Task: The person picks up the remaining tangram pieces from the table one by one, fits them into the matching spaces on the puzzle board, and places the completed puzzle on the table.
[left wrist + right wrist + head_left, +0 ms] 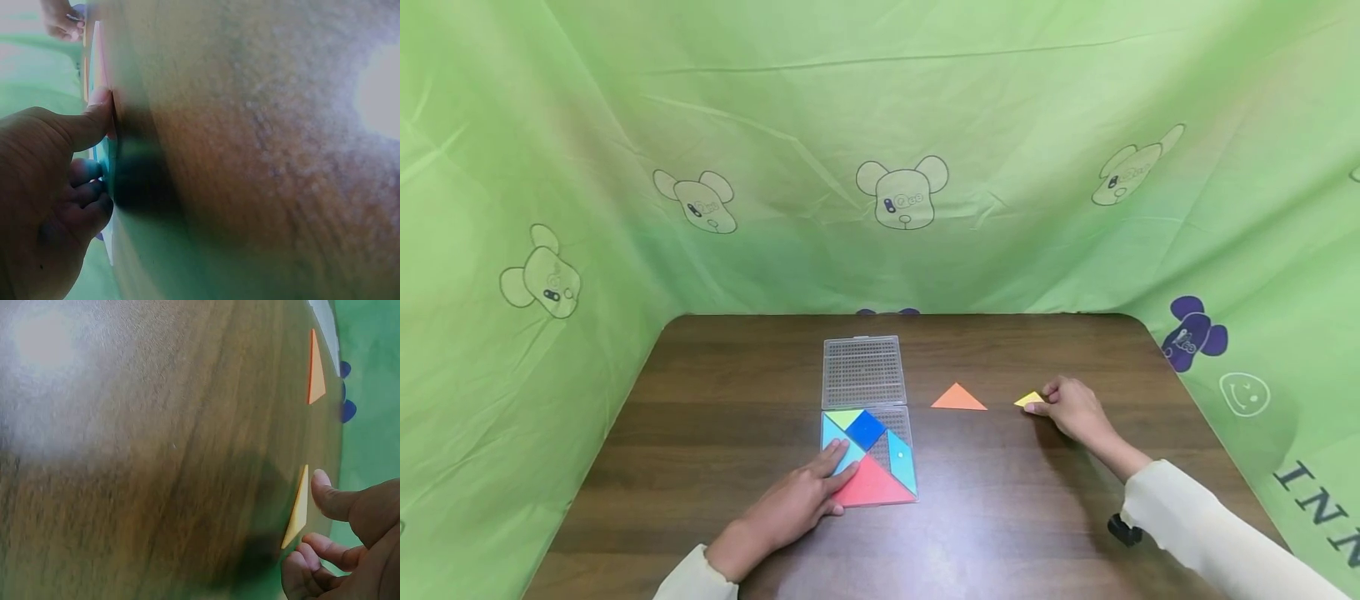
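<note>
"How do the hands stand?"

"Well apart. The left hand (793, 504) rests over the box's near-left corner, fingers laid on the cyan triangle (831, 434) and reaching the red triangle (874, 485); nothing looks squeezed. I'd make that a light, flat press, enough to steady the box (897, 419) without nudging either piece."

"And what else is in there?"

"The lime triangle (842, 417) at the hinge end, the blue square (867, 430) beside it, and the parallelogram (902, 468) along the right wall. Grid shows between square and parallelogram, and at the far right corner. Any stray push there could slide the neighbours."

"Moving right?"

"The orange triangle (958, 398) lies flat on the bench (955, 533), apart from the box. It's best left alone while the other is handled."

"The yellow triangle (1028, 399), then?"

"Farther right on the bench, under the right hand's (1075, 412) fingertips. Thumb and forefinger are at its right end, but I can't tell whether they have pinched it."

"Any tip?"

"It's thin, so catch opposite edges, or tip one corner up first. Pressing straight down would probably just skid it."
</note>
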`<state>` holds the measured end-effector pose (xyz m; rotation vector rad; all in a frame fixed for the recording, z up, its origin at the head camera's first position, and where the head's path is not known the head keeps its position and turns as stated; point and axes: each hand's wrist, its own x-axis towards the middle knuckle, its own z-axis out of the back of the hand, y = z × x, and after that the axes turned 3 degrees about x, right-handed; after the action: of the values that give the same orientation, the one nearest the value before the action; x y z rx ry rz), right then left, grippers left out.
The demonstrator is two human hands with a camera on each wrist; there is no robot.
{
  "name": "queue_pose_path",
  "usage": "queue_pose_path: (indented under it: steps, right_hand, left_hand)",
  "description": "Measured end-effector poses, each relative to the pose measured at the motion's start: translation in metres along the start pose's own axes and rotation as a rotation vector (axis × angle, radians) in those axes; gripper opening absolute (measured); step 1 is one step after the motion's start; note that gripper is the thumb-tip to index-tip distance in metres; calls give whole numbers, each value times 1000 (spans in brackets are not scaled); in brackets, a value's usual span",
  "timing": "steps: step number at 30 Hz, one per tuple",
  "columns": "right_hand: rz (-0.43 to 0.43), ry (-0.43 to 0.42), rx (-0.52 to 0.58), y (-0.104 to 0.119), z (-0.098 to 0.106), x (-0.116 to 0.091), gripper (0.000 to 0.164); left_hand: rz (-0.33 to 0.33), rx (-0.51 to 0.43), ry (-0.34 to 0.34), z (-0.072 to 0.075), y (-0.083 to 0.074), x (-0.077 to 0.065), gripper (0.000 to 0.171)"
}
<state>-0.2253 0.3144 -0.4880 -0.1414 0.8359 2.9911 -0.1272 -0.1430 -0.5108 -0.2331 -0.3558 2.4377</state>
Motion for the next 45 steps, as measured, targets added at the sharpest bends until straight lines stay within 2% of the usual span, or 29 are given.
queue_pose_path:
  steps: [2,6,10,13,21,24,29,33,37,45]
  right_hand:
    - [2,-8,-11,1,-3,0,47]
    - [31,-46,-40,4,-9,1,41]
    - [60,-91,-71,8,-13,1,54]
    - [73,-120,-97,10,-15,1,55]
    - [79,-147,-119,9,-20,5,55]
    - [115,-136,-123,7,-21,8,50]
    - [121,-107,-54,6,-20,14,33]
    - [95,-91,16,9,-18,17,36]
    - [104,-75,57,9,-16,20,36]
    - [80,-4,163,7,-10,26,19]
  left_hand:
    - [0,1,-3,0,0,0,64]
    - [2,0,-2,-1,0,0,64]
    - [4,-1,0,-1,0,0,63]
    - [3,5,-5,-1,1,0,63]
    - [4,4,-6,0,0,0,62]
    - [5,5,-5,0,0,0,62]
    - [8,0,-2,0,0,1,63]
    - [7,-7,-3,0,0,1,63]
    - [7,-7,-4,0,0,0,62]
    - [11,-11,1,0,1,0,63]
